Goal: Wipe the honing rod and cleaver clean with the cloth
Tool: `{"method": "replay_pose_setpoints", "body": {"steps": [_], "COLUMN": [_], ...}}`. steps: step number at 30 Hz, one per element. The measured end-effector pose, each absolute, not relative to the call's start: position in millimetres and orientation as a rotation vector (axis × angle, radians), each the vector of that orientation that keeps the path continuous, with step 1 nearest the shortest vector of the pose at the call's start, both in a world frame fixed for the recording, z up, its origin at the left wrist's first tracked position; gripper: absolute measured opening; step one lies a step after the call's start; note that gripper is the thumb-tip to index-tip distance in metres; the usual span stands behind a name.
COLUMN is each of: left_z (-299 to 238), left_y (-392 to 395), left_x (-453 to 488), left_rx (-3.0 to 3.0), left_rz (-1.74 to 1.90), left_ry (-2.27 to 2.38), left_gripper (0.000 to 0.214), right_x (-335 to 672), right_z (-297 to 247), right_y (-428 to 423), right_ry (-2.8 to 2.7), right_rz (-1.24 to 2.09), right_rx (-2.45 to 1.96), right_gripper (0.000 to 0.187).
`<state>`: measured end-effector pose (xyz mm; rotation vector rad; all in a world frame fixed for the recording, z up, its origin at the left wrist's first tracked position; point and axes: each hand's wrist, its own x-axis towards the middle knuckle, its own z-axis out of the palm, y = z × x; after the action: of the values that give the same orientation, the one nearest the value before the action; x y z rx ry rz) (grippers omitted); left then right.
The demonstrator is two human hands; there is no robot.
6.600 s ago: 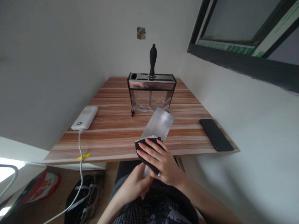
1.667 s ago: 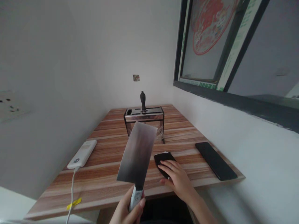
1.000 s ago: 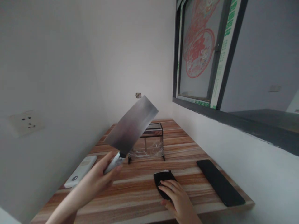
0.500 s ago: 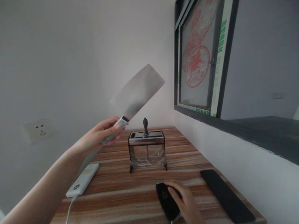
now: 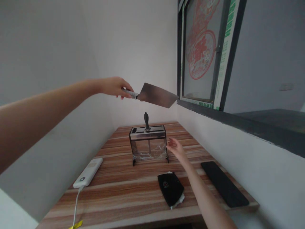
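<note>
Cleaver (image 5: 157, 95) held higher than the block (image 5: 148, 136).
The left hand (image 5: 115, 86) grips its handle; the right hand (image 5: 175, 148), fingers loosely parted, is at the block's right side (touching or not, I cannot tell). The sheath (image 5: 170, 189) lies on the table (image 5: 114, 197), left of the phone (image 5: 224, 183).

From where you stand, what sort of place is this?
Probably a small indoor nook, perhaps in a kitchen or eatery: a wood-grain tabletop, a knife block standing on it, and a framed pane with red graphics alongside.
</note>
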<state>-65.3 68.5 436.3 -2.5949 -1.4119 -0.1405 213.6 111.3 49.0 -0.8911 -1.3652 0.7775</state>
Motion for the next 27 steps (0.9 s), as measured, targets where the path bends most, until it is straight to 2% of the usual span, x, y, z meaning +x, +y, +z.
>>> {"method": "replay_pose_setpoints", "body": {"steps": [5, 12, 15, 27], "left_z": [474.2, 501.4, 501.6, 479.1], "left_y": [76.5, 86.9, 91.9, 101.4], "left_x": [-33.0, 0.6, 14.3, 43.2], "left_rx": [-2.405, -2.322, -2.329, -2.294], "left_rz": [0.113, 0.173, 0.208, 0.333], "left_ry": [-1.514, -1.421, -1.366, -1.415], "left_gripper": [0.026, 0.023, 0.018, 0.02], "right_x": [205.1, 203.1, 202.7, 205.6], "right_z": [39.3, 30.2, 27.3, 35.1], "right_y": [128.4, 135.9, 136.0, 128.9], "right_ry": [-1.429, -1.437, -1.432, -1.463], "right_rz": [0.896, 1.043, 1.069, 1.068], "right_rx": [-0.818, -0.703, -0.68, -0.656], "right_gripper": [0.075, 0.075, 0.074, 0.063]}}
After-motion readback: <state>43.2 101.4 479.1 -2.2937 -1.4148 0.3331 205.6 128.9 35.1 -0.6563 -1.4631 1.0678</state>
